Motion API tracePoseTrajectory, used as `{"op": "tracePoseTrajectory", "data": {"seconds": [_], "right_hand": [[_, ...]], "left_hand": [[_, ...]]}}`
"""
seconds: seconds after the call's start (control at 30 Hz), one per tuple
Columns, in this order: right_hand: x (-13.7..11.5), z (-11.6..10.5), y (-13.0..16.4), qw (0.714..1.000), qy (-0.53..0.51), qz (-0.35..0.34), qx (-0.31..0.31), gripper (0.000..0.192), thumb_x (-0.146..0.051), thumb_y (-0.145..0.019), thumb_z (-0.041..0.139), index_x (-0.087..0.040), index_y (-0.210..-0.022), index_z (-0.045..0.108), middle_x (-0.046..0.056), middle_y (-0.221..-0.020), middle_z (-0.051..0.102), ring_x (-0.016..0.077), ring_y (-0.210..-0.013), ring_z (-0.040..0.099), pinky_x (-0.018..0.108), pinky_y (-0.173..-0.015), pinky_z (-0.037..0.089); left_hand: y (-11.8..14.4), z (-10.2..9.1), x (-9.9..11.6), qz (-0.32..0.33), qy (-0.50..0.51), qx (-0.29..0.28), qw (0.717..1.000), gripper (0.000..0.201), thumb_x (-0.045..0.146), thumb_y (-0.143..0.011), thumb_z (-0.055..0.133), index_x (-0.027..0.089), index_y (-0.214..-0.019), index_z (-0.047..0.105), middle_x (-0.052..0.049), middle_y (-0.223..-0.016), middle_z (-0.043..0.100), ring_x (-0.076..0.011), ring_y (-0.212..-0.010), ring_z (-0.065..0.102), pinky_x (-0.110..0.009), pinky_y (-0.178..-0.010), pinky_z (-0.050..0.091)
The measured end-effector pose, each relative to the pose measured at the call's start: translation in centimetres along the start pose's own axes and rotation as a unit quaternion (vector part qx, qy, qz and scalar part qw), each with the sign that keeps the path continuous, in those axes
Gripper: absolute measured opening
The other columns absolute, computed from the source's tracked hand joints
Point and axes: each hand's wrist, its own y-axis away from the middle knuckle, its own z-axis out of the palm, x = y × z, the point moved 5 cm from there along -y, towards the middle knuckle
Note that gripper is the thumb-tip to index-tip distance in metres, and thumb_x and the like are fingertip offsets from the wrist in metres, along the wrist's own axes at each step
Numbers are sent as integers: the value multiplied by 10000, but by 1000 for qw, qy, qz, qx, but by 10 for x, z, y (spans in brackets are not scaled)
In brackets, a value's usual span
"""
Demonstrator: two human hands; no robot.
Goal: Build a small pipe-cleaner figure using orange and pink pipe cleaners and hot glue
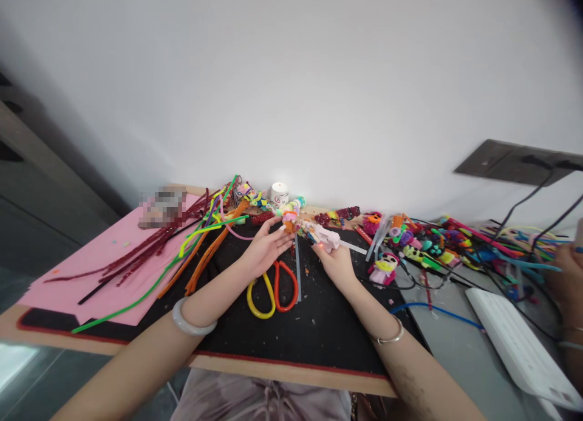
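Note:
My left hand (264,248) pinches a small multicoloured pipe-cleaner figure (290,216) at its fingertips, above a black mat (319,330). My right hand (336,264) grips a pale pink glue gun (324,236) whose nozzle points left at the figure, almost touching it. A small red light glows on the gun. Scissors with one yellow and one red handle loop (273,290) lie on the mat just below both hands. Each wrist wears a bangle.
Loose pipe cleaners (182,251) fan across a pink sheet (82,269) at left. A white tape roll (279,194) stands by the wall. Finished colourful figures (410,242) and cables crowd the right, beside a white keyboard (514,348). Another person's hand (565,269) shows at far right.

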Motion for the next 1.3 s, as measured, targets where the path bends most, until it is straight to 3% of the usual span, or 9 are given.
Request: {"op": "tracePoseTrajectory", "data": {"seconds": [0.2, 0.3, 0.43, 0.67, 1.0, 1.3], "right_hand": [[0, 0, 0, 1000, 10, 12, -4, 256, -310, -735, 532, -130, -852, 672, 63, -738, 679, 218, -708, 610, 288, -602, 461], [0, 0, 0, 1000, 8, 12, -4, 266, -308, -737, 533, -128, -878, 670, 72, -785, 685, 222, -730, 612, 292, -620, 463], [1, 0, 0, 1000, 4, 11, -5, 285, -313, -747, 534, -121, -910, 665, 92, -874, 685, 231, -774, 614, 313, -671, 468], [0, -1, 0, 1000, 11, 20, -2, 263, -325, -738, 529, -120, -819, 672, 69, -734, 676, 217, -678, 607, 282, -584, 454], [-1, -2, -1, 1000, 6, 20, -8, 269, -321, -741, 524, -116, -839, 667, 82, -810, 682, 217, -709, 610, 285, -615, 455], [-3, -3, -1, 1000, 8, 17, -1, 235, -305, -731, 531, -134, -816, 668, 50, -669, 658, 221, -693, 598, 283, -588, 454]], "left_hand": [[0, 1, 0, -2, -8, -5, 1000, 355, 114, -760, 593, 246, -1070, 482, -54, -931, 662, -176, -898, 638, -369, -910, 396], [0, 1, 0, -1, -3, -7, 1000, 348, 111, -763, 591, 244, -1065, 480, -60, -954, 660, -185, -928, 633, -378, -928, 385], [-1, 0, -1, -1, 4, -11, 1000, 335, 115, -770, 585, 249, -1059, 481, -56, -962, 661, -183, -943, 628, -375, -927, 383], [-2, -1, 0, 6, 7, -10, 1000, 356, 99, -761, 586, 251, -1067, 486, -55, -972, 660, -172, -953, 623, -349, -922, 378], [-3, -1, 1, 12, 19, -1, 1000, 312, 85, -780, 554, 225, -1053, 496, -68, -990, 649, -172, -924, 634, -320, -895, 398], [-3, -1, 2, 17, 19, 0, 1000, 302, 80, -779, 551, 218, -1044, 504, -46, -921, 664, -151, -891, 641, -336, -934, 380]]}}
